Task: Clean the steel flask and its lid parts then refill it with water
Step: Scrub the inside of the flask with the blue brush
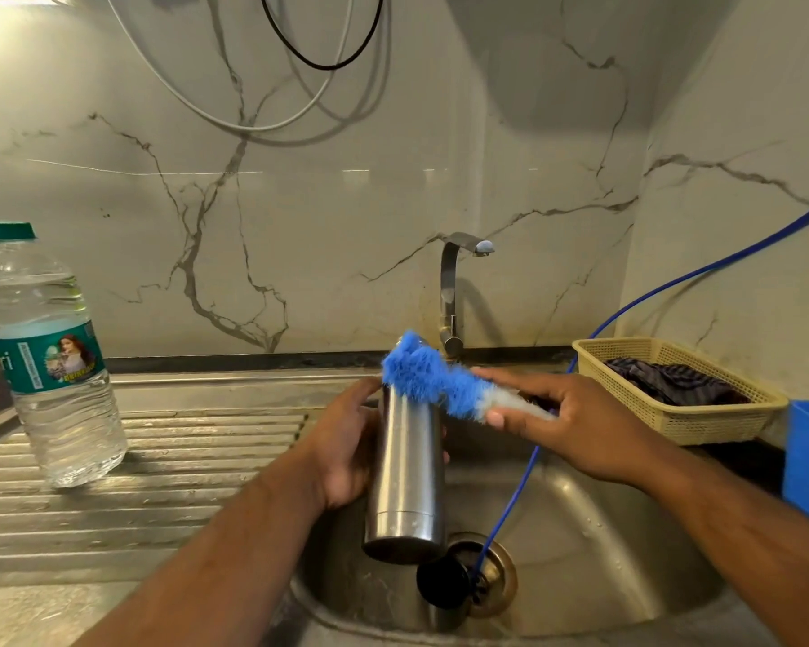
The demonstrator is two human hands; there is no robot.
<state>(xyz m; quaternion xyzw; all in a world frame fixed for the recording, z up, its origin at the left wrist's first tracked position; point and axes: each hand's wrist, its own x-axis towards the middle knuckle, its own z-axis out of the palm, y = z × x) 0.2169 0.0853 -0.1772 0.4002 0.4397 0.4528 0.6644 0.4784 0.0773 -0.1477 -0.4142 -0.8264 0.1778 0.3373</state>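
Over the round sink bowl (603, 576), my left hand (346, 445) grips the steel flask (407, 473) around its upper body, holding it upright with the mouth open. A bottle brush (435, 380) with blue and white bristles lies across the flask's mouth. My right hand (566, 417) holds the brush near its white bristles, thumb under and fingers over it. A black lid part (442, 583) lies in the sink beside the drain (491, 576).
A plastic water bottle (47, 357) with a green cap stands on the ribbed draining board at left. The steel tap (454, 291) rises behind the flask. A blue hose (627, 315) runs down into the drain. At right sits a yellow basket (673, 422) holding a dark cloth.
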